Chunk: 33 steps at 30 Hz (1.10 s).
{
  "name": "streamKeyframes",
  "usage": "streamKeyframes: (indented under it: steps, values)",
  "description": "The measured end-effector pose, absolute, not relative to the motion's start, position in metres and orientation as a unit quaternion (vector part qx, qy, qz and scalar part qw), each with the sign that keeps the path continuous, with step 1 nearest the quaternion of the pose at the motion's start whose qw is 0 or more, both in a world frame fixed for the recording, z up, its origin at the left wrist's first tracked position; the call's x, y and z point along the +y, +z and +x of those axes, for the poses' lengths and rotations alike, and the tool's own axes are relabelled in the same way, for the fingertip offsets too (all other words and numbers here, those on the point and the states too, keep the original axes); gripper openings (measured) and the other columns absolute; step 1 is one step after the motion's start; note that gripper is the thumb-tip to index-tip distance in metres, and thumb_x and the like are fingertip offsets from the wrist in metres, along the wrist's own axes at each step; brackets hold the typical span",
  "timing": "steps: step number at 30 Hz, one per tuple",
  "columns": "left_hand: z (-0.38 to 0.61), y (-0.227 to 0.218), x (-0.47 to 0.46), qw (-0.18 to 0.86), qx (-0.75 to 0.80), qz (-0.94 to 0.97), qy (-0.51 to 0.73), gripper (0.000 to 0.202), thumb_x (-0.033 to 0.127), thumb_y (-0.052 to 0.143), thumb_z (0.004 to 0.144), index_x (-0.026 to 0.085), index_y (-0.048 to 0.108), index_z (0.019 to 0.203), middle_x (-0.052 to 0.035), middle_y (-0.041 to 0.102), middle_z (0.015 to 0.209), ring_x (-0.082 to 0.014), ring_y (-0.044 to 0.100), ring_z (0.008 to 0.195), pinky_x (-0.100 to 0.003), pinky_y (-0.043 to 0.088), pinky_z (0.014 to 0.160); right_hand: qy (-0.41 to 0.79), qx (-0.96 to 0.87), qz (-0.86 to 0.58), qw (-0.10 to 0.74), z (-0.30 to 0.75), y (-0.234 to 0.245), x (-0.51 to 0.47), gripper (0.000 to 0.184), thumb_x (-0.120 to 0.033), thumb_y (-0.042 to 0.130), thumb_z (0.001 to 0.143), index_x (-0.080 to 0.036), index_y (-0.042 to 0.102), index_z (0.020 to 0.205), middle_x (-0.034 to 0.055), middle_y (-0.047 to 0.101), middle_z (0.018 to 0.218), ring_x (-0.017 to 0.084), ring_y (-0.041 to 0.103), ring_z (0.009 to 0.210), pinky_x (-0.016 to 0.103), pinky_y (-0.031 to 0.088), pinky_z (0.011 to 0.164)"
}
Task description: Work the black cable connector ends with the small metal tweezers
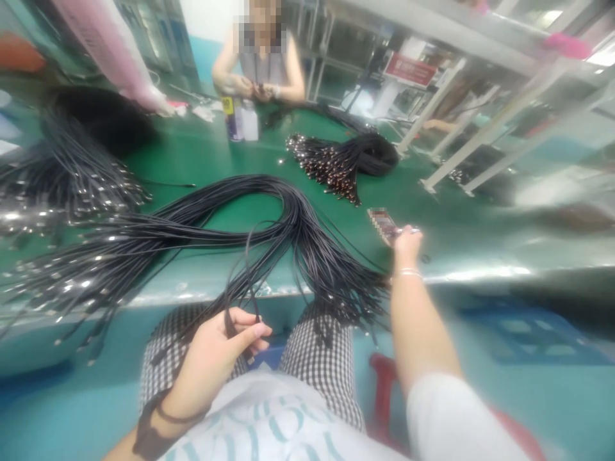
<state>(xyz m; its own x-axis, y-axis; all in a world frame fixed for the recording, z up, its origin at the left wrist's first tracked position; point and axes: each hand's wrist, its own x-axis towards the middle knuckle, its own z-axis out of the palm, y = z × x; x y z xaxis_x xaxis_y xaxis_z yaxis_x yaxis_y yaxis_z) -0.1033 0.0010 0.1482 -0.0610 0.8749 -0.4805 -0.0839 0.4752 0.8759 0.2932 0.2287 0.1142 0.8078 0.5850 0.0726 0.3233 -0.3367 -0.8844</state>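
My left hand [240,333] is closed in a pinch on a thin black cable [258,301], just in front of the table edge and above my lap. Beside it a large bundle of black cables [259,186] curves over the table, with metal-tipped ends fanning out to the left and hanging over the edge at the right. Stretched forward to the right, my right hand [408,240] grips the near end of a flat, phone-like object [382,223]. Its upper surface is pixelated, and blur hides part of the fingers.
Further back on the green table [187,163] lies a coiled cable bundle [336,163]. A bigger heap of cables [72,153] fills the left. A can [233,118] and white bottle [250,121] stand near a person [264,64] seated opposite. White frame posts [446,160] rise at the right.
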Motion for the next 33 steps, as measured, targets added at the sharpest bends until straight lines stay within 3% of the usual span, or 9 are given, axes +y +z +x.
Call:
streamKeyframes:
  steps: [9, 18, 21, 25, 28, 33]
  values:
    - [-0.103, 0.147, 0.0, 0.615, 0.583, 0.354, 0.396, 0.022, 0.034, 0.068, 0.082, 0.014, 0.066, 0.091, -0.0098, 0.077, 0.088, -0.0179, 0.069, 0.07, -0.026, 0.053, 0.059, 0.14, -0.306, -0.805, 0.489, 0.293, 0.125, 0.225, 0.033, -0.035, 0.059, 0.093, -0.016, 0.056, 0.12, 0.0091, 0.06, 0.12, 0.023, 0.062, 0.102, 0.044, 0.054, 0.086]
    - [-0.101, 0.148, 0.0, 0.635, 0.554, 0.345, 0.413, 0.02, 0.032, 0.065, 0.086, 0.014, 0.067, 0.095, -0.0077, 0.076, 0.084, -0.0163, 0.069, 0.068, -0.025, 0.052, 0.06, 0.197, -0.339, -0.719, 0.574, 0.261, 0.156, 0.198, 0.023, -0.032, 0.057, 0.094, -0.014, 0.06, 0.109, 0.0067, 0.063, 0.108, 0.02, 0.063, 0.094, 0.04, 0.053, 0.084]
    - [-0.099, 0.146, -0.001, 0.657, 0.525, 0.327, 0.432, 0.017, 0.03, 0.067, 0.085, 0.015, 0.068, 0.093, -0.0054, 0.076, 0.08, -0.0143, 0.068, 0.065, -0.023, 0.051, 0.057, 0.277, -0.387, -0.648, 0.594, 0.214, 0.16, 0.154, 0.014, -0.024, 0.062, 0.089, -0.017, 0.063, 0.1, 0.0031, 0.065, 0.099, 0.016, 0.063, 0.091, 0.033, 0.05, 0.087]
    - [-0.095, 0.143, 0.0, 0.675, 0.494, 0.315, 0.45, 0.013, 0.027, 0.068, 0.084, 0.015, 0.069, 0.09, -0.0042, 0.076, 0.078, -0.0129, 0.068, 0.061, -0.022, 0.05, 0.056, 0.469, -0.423, -0.538, 0.558, 0.129, 0.155, 0.071, 0.026, -0.026, 0.078, 0.071, -0.018, 0.068, 0.095, 0.0036, 0.07, 0.086, 0.019, 0.067, 0.08, 0.035, 0.055, 0.079]
    - [-0.093, 0.142, 0.001, 0.678, 0.481, 0.324, 0.451, 0.012, 0.026, 0.069, 0.084, 0.015, 0.069, 0.089, -0.0042, 0.076, 0.077, -0.0135, 0.068, 0.062, -0.022, 0.051, 0.057, 0.568, -0.388, -0.465, 0.557, 0.079, 0.149, 0.031, 0.02, -0.029, 0.071, 0.076, -0.021, 0.065, 0.093, 0.0025, 0.071, 0.087, 0.022, 0.07, 0.084, 0.039, 0.058, 0.08]
    - [-0.095, 0.14, 0.002, 0.67, 0.478, 0.353, 0.444, 0.01, 0.024, 0.068, 0.084, 0.014, 0.071, 0.083, -0.0051, 0.075, 0.074, -0.0143, 0.068, 0.062, -0.023, 0.052, 0.059, 0.645, -0.346, -0.419, 0.537, 0.056, 0.146, 0.018, 0.018, -0.029, 0.073, 0.078, -0.022, 0.064, 0.092, 0.0037, 0.073, 0.09, 0.023, 0.072, 0.087, 0.033, 0.061, 0.069]
